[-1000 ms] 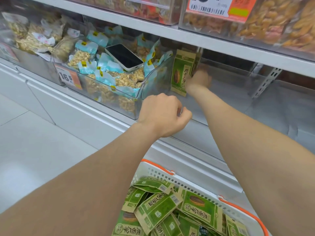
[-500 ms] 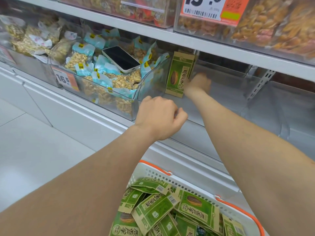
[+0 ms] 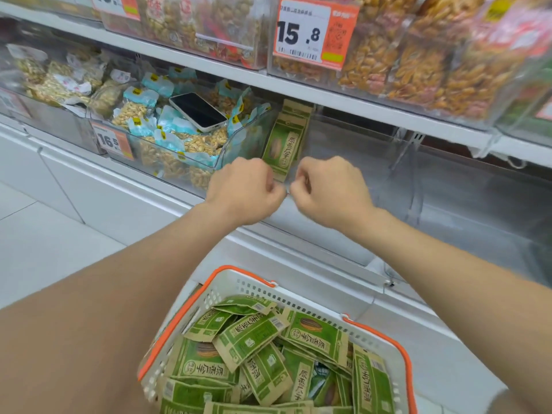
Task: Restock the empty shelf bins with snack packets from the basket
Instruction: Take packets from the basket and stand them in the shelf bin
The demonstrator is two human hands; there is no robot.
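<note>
Through the head camera I saw both hands side by side at the front lip of the empty clear plastic shelf bin (image 3: 418, 186). The left hand (image 3: 245, 189) had its fingers curled tight, thumb against forefinger, gripping that lip. The right hand (image 3: 331, 192) was just beside it, almost touching it, balled the same way with its thumb and forefinger pinched on the same edge. Neither hand held a packet.

One green-and-tan paper snack packet (image 3: 288, 141) stood upright inside the bin, just behind the two hands, leaning against the bin's left wall. More packets stood edge-on behind it; I could not tell how many.

Below my forearms sat the white plastic basket with orange handles (image 3: 227, 286), and the heap of matching green packets (image 3: 248, 339) lay loose in it, piled at all angles.

To the left of the bin, the neighbouring clear bin (image 3: 221, 162) was full of teal-labelled nut bags (image 3: 134, 110), and a dark-screened phone in a white case (image 3: 197, 112) lay flat on top of them. An orange price tag reading 16.5 (image 3: 112, 141) was fixed to its front. On the shelf above, an orange-and-white tag reading 15.8 (image 3: 313, 34) hung on a bin of golden-brown snacks (image 3: 418, 64).
</note>
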